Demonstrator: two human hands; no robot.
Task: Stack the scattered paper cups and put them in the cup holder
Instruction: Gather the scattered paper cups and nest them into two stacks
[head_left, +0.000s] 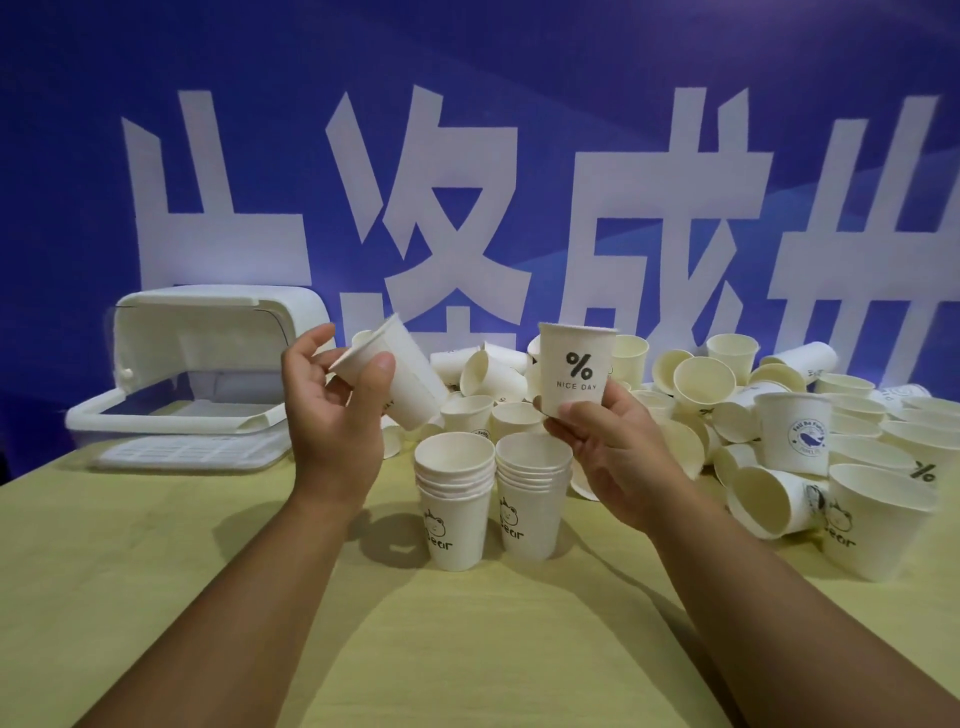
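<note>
My left hand (332, 415) holds a plain white paper cup (400, 374), tilted with its mouth toward the upper left. Upright in my right hand (608, 447), gripped at its base, is a white "% NICE DAY" cup (575, 370). Below and between my hands two stacks of "bear" cups stand side by side, the left stack (456, 499) and the right stack (532, 493). A heap of scattered white cups (727, 395) covers the table behind and to the right. The white cup holder (208, 364) stands at the back left, its lid raised.
The pale wooden table (467, 649) runs toward me with bare surface in front of the stacks. A large single "bear" cup (878, 519) stands at the right. A blue banner (467, 156) with big white characters closes off the back.
</note>
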